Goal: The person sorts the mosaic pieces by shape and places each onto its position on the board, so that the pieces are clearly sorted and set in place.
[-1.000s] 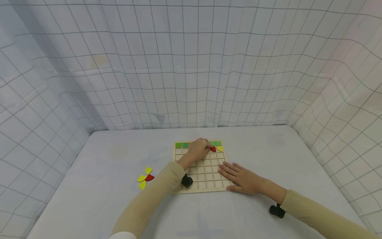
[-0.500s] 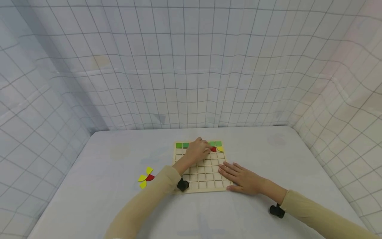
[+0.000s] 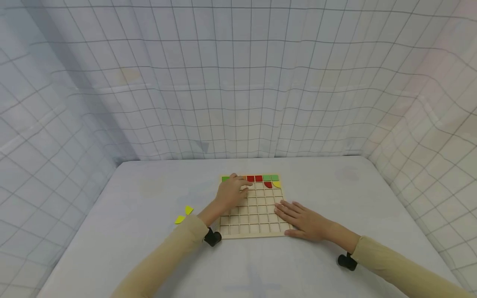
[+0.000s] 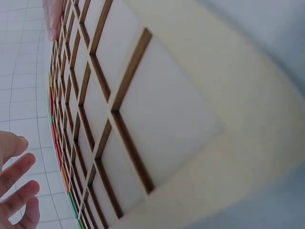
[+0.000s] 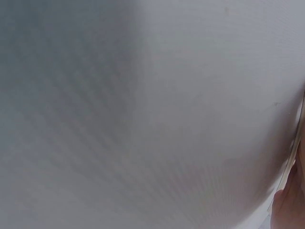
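A wooden grid board (image 3: pixel 253 218) lies on the table with coloured tiles along its far row. In the second row sit a red petal-shaped tile (image 3: pixel 268 185) and a yellow one (image 3: pixel 277 184) beside it. My left hand (image 3: pixel 228 193) hovers over the board's left side, covering part of the far row. Its fingers are apart and relaxed in the left wrist view, with nothing between them. My right hand (image 3: pixel 307 224) rests flat on the board's right edge, fingers straight. At the right border of the right wrist view, part of that hand (image 5: pixel 288 205) shows against the board's edge.
Loose yellow petal-shaped tiles (image 3: pixel 180 219) lie on the white-covered table left of the board; the left forearm hides the area just beside them. A gridded white curtain (image 3: pixel 246 103) stands behind the table and along both sides.
My left hand has pulled back leftward from the red petal-shaped tile, its fingers now spread. The red tiles in the far row have come into sight. My right hand stays in place.
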A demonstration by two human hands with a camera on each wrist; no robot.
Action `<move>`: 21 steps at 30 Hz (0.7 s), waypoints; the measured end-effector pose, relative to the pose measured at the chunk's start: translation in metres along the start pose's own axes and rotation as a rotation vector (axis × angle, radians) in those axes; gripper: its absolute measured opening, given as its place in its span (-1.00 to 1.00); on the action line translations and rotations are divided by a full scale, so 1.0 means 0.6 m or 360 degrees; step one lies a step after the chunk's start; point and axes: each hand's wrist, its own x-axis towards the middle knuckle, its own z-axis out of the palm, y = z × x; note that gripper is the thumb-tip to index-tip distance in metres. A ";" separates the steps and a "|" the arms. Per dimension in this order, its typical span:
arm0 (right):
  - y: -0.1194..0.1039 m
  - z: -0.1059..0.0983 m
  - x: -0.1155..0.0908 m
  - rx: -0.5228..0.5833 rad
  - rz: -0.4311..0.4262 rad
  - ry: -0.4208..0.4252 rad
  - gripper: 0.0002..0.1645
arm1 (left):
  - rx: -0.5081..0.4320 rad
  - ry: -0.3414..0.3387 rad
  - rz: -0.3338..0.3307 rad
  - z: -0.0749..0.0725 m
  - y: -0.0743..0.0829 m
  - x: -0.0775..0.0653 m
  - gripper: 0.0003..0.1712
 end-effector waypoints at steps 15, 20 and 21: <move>0.000 0.003 -0.001 -0.0022 -0.0002 0.0012 -0.17 | -0.0111 0.0026 -0.0266 -0.048 -0.034 -0.069 -0.77; -0.001 0.001 -0.002 0.0031 0.0006 0.0017 -0.17 | -0.0114 0.0066 -0.0291 -0.062 -0.046 -0.092 -0.77; -0.001 0.001 -0.002 0.0037 0.0002 0.0024 -0.17 | -0.0109 0.0081 -0.0290 -0.064 -0.049 -0.095 -0.78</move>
